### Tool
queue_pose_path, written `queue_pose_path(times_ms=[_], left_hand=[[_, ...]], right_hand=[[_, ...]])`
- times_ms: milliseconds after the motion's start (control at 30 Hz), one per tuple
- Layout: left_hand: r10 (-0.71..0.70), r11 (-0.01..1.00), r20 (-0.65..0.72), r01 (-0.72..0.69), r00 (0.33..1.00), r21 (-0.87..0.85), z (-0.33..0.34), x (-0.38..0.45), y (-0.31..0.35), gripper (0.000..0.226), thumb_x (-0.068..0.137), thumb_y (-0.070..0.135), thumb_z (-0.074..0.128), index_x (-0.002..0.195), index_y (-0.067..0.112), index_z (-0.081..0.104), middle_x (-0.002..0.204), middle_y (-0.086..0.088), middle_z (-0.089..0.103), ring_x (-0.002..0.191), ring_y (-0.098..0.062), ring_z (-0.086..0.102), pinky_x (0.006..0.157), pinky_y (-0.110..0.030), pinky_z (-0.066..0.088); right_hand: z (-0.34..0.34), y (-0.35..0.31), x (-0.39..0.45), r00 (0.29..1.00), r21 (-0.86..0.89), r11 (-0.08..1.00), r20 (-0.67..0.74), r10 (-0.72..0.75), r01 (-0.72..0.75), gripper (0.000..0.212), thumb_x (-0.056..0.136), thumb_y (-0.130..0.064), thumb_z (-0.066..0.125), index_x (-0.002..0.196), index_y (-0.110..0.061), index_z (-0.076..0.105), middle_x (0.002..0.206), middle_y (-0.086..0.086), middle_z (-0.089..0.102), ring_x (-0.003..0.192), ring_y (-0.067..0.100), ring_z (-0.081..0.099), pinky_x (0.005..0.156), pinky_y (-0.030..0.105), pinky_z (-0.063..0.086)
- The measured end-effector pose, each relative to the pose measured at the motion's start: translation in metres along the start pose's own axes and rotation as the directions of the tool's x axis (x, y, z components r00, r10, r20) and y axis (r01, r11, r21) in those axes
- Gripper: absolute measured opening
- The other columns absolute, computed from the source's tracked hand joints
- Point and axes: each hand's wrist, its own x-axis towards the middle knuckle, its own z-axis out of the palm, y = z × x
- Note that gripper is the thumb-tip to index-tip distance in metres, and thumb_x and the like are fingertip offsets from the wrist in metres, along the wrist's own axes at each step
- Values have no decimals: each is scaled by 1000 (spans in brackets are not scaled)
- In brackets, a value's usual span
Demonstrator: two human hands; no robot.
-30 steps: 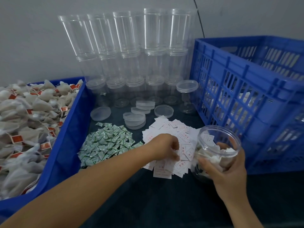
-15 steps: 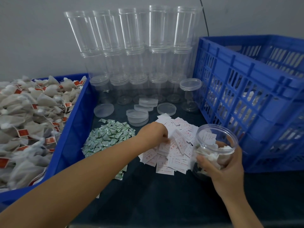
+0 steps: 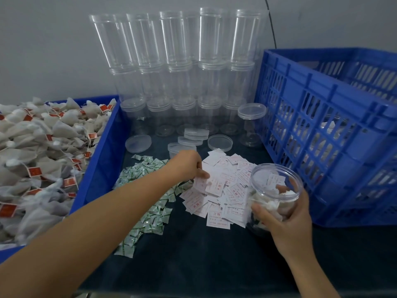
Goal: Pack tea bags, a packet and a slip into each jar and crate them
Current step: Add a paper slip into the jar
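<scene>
Head view shows the left hand, which a second ago pressed into the middle of the slips, now drawn back to the pile's left edge with one slip pinched at its fingertips. The right hand keeps gripping the open jar, tilted on the surface near the blue crate, tea bags inside. Judging by this, the slip goes in next.

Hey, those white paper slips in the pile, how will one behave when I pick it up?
Probably very light and floppy: the slips look thin and lie flat, overlapping. Neighbours may slide or lift along, since the left hand pinches among a loose heap. Likely easy to crease.
</scene>
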Motion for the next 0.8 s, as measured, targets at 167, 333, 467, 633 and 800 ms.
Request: queue_pose_path(times_ms=[167,333,467,633,800], left_hand=[[-9,996,-39,12,999,83,-33,-11,-9,38,83,45,68,66,12,57,69,-1,58,61,-15,51,52,-24,36],[58,987,-132,-76,989,-138,-81,-35,16,27,87,38,64,74,15,67,67,5,67,52,-1,58,49,-14,47],[73,840,-209,-173,975,-514,-92,-61,49,10,87,23,67,79,19,70,59,10,69,48,5,59,44,-8,41],[0,597,-142,-114,990,-794,-46,-84,72,11,86,13,68,79,15,60,61,5,68,51,-3,60,49,-15,44],[-145,523,-165,-67,976,-850,0,-94,84,25,80,20,73,58,24,61,64,20,62,54,11,55,47,-5,37]], right_hand=[[6,-1,1,999,24,1000,34,1,-2,96,48,-38,85,136,-25,47,123,-5,61,109,11,64,87,26,55],[20,-3,-2,994,65,998,104,-21,14,103,47,-41,86,141,-25,46,125,-13,58,113,8,62,90,32,58],[33,-7,-6,988,123,992,149,-48,30,88,50,-36,88,119,-68,44,122,-20,57,112,0,61,83,21,57],[38,-6,-10,988,198,979,138,-66,38,83,51,-28,85,120,-55,47,114,-22,61,99,2,68,71,15,56],[39,-5,-12,986,229,970,126,-109,78,78,57,-19,84,122,-42,49,107,-31,64,99,-2,68,69,12,55]])
